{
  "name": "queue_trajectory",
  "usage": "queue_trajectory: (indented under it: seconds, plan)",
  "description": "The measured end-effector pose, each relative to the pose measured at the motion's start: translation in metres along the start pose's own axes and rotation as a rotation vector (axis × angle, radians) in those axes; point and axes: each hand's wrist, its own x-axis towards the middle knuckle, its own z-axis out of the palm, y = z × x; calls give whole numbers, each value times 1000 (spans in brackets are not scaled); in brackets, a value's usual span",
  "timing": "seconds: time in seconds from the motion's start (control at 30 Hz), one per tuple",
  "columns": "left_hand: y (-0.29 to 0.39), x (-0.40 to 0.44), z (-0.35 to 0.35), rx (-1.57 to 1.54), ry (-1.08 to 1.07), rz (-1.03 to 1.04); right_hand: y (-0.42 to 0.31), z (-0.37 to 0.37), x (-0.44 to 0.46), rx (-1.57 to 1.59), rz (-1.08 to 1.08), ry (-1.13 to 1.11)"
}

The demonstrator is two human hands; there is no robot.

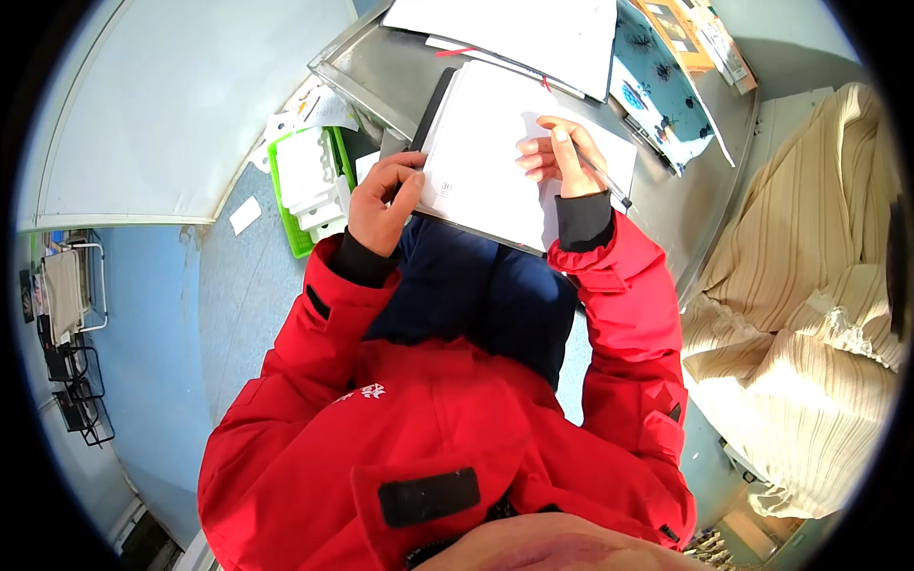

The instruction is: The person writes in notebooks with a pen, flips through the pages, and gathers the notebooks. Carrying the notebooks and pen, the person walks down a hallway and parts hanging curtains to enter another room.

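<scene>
Currently notebook (486, 143) under right hand (571, 154), pinching pen (614, 187); left hand (383, 202), unclosed, touching edge.

Page (486, 133): brightest area, nearly burnt out.
Right hand (568, 157): lit from the right; shadow falls leftward on page.
Trousers (457, 285): dark, one sunlit patch.
Curtain (809, 219): bright streaks, shaded folds.
White panel (190, 105): edges bowed, fisheye.
Corners: black, rounded.
</scene>
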Motion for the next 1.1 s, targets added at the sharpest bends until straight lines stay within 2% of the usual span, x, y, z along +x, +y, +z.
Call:
queue_trajectory:
  seconds: [0.13,0.67,0.9,1.03,1.1]
  plan:
    - [-3,1,-1,14,-6,37,-1,-2,1,4,-63,64]
    - [-6,0,-2,58,-20,67,4,-17,9,5,3,162]
    - [-10,0,0,46,11,73,4,-41,18,85,-55,326]
    - [-10,-1,0,40,15,50,9,-50,22,97,28,277]
    - [-6,-2,1,21,25,42,20,-45,19,-87,-143,123]
